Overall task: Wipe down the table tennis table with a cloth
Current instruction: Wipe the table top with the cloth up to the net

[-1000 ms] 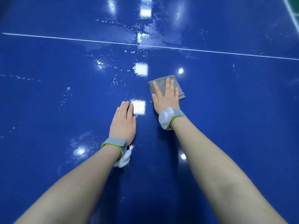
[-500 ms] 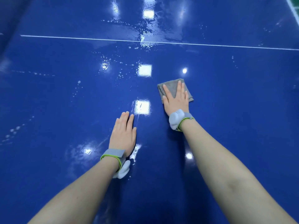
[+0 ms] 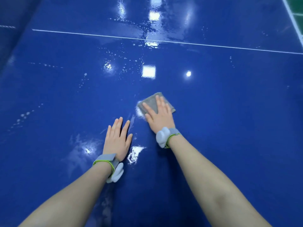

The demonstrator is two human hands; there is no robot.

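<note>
Two hands flat on the blue table (image 3: 229,128), palms down. Right hand (image 3: 159,116) presses a folded grey cloth (image 3: 151,101), fingers straight and close together on top of it, thumb out toward the left. Cloth lies near the middle of the view, just ahead of the left hand (image 3: 118,139). Against half a second ago, cloth and right hand sit nearer the left hand and lower in view; cloth now turned, one corner pointing away. Left hand rests on bare table, fingers straight, slightly spread, holding nothing; its place on the table looks unchanged. Grey bands with white pods on both wrists. White line (image 3: 196,44) crosses the far table. Water droplets (image 3: 121,63) scattered beyond the cloth, ceiling lights mirrored in the wet sheen.
</note>
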